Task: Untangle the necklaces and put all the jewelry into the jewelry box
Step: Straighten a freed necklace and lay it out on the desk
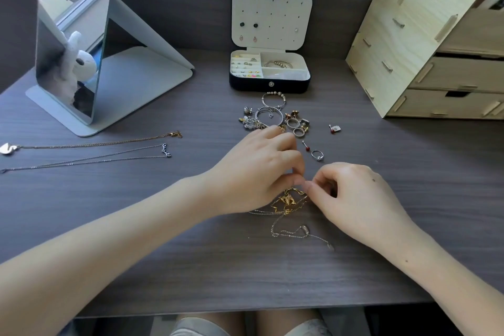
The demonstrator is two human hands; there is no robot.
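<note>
Roughly a third done, by my judgement. Far left, below the mirror point(73, 63), a gold necklace point(95, 143) and a silver necklace point(90, 159) lie straightened and apart on the table point(191, 254) — freed, not yet boxed. The left hand point(256, 172), fingers curled, pinches the top of the tangle point(289, 203) of chains lying near the front edge. Behind it, a loose pile point(272, 117) of bangles, rings and earrings sits just before the open, partly filled jewelry box point(270, 73). The right hand point(351, 196) pinches the same tangle from the other side. A wooden drawer unit point(436, 63) stands right — nothing blocks the box.
</note>
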